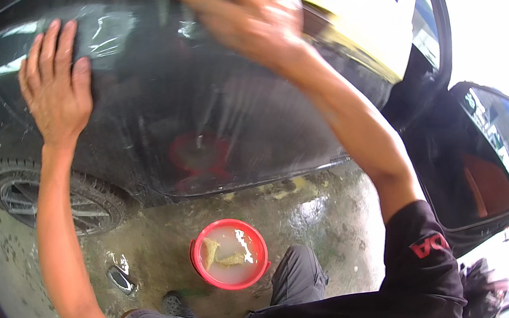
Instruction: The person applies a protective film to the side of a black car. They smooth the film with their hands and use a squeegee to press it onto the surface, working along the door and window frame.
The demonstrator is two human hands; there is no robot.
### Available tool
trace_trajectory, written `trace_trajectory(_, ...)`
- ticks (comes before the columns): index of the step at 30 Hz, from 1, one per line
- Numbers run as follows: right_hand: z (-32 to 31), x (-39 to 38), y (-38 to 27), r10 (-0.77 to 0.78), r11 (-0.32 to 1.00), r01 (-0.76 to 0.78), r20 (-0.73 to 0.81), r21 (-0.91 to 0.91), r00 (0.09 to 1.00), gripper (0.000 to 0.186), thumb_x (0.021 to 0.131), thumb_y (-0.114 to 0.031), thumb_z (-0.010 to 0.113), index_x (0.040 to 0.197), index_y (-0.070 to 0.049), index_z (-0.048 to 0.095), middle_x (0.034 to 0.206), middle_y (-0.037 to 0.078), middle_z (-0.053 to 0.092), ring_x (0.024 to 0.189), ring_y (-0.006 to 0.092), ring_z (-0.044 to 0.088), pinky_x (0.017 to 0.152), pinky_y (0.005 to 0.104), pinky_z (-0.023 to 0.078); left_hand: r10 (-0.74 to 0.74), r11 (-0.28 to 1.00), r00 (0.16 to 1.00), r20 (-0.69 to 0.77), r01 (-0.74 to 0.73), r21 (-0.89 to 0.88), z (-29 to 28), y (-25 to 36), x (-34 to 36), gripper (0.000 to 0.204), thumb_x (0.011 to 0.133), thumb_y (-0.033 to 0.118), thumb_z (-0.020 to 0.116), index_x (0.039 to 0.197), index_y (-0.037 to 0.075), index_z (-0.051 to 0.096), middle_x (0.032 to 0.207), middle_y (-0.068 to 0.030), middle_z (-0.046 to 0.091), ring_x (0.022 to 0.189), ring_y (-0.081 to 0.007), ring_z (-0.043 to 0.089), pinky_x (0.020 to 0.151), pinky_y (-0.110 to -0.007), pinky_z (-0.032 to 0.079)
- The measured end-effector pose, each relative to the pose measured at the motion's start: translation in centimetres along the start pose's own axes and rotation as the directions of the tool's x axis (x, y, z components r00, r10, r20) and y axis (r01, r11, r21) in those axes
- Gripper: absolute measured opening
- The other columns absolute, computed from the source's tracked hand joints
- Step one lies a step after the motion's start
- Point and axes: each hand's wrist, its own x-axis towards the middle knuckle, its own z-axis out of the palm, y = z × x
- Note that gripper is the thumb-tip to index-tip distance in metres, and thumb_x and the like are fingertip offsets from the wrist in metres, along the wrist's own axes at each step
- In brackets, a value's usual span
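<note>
My left hand lies with fingers outstretched on the wet dark panel of a car, above a wheel at the left. My right hand reaches higher, at the panel’s upper edge beside a bright yellowish area; it is smeared by motion, so I cannot tell whether anything is in or under it. Below, a red bucket stands on the ground, holding cloudy water and yellow sponge-like pieces.
A large side mirror juts out near my right arm, with a dark window frame above it. The wet concrete floor runs beneath the car. My legs are near the bucket.
</note>
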Motion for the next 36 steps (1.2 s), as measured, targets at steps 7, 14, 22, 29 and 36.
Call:
trace_trajectory(7, -1.9, -3.9, 3.1, 0.006, 0.999, -0.007, -0.041, -0.032, 0.999, 0.058, 0.077, -0.019, 0.083, 0.131, -0.036, 0.072, 0.124, -0.004, 0.063, 0.101, 0.0219, 0.062, 0.087, 0.0405, 0.054, 0.093, 0.995, 0.995, -0.041, -0.095, -0.035, -0.3, -1.8, 0.1, 0.049, 0.112, 0.033, 0.041, 0.158, 0.018, 0.049, 0.164, -0.0016, 0.045, 0.151, -0.0254, 0.037, 0.125, -0.043, 0.023)
trace_trajectory(14, -5.2, -10.1, 6.4, -0.049, 0.986, 0.047, -0.007, -0.162, 0.999, 0.054, 0.078, -0.023, 0.084, 0.13, -0.037, 0.073, 0.137, -0.003, 0.062, 0.107, 0.0206, 0.062, 0.095, 0.0419, 0.051, 0.075, 0.996, 0.995, -0.067, -0.078, -0.042, 0.9, 0.2, -0.2, 0.048, 0.112, 0.034, 0.04, 0.157, 0.02, 0.05, 0.162, -0.0017, 0.048, 0.149, -0.0249, 0.04, 0.124, -0.042, 0.027)
trace_trajectory(22, -8.4, -17.8, 10.6, 0.026, 0.983, -0.019, 0.039, -0.183, 0.999, 0.06, 0.074, -0.013, 0.085, 0.129, -0.036, 0.075, 0.14, 0.0, 0.064, 0.112, 0.0245, 0.062, 0.098, 0.0434, 0.05, 0.07, 0.997, 0.993, -0.098, -0.073, -0.027, 0.9, -1.4, -0.1, 0.048, 0.112, 0.038, 0.044, 0.156, 0.023, 0.052, 0.16, 0.0007, 0.051, 0.146, -0.0241, 0.045, 0.123, -0.042, 0.031)
trace_trajectory(29, -6.7, -15.9, 9.1, 0.004, 0.987, -0.003, 0.008, -0.164, 1.0, 0.063, 0.073, -0.013, 0.086, 0.13, -0.036, 0.075, 0.142, 0.002, 0.064, 0.117, 0.0261, 0.061, 0.102, 0.0449, 0.049, 0.106, 0.992, 0.989, -0.105, -0.112, -0.05, 1.5, -2.1, -0.2, 0.048, 0.111, 0.044, 0.044, 0.155, 0.027, 0.054, 0.158, 0.0031, 0.053, 0.145, -0.0234, 0.047, 0.123, -0.043, 0.032)
trace_trajectory(36, -4.7, -10.7, 6.4, -0.045, 0.996, 0.043, -0.023, -0.073, 0.999, 0.063, 0.071, -0.012, 0.084, 0.129, -0.034, 0.075, 0.138, 0.001, 0.065, 0.114, 0.0222, 0.062, 0.101, 0.0441, 0.048, 0.073, 0.996, 0.992, -0.098, -0.079, -0.051, 1.7, -1.0, -0.7, 0.047, 0.111, 0.044, 0.043, 0.154, 0.027, 0.054, 0.159, 0.0031, 0.052, 0.146, -0.0235, 0.046, 0.124, -0.043, 0.03)
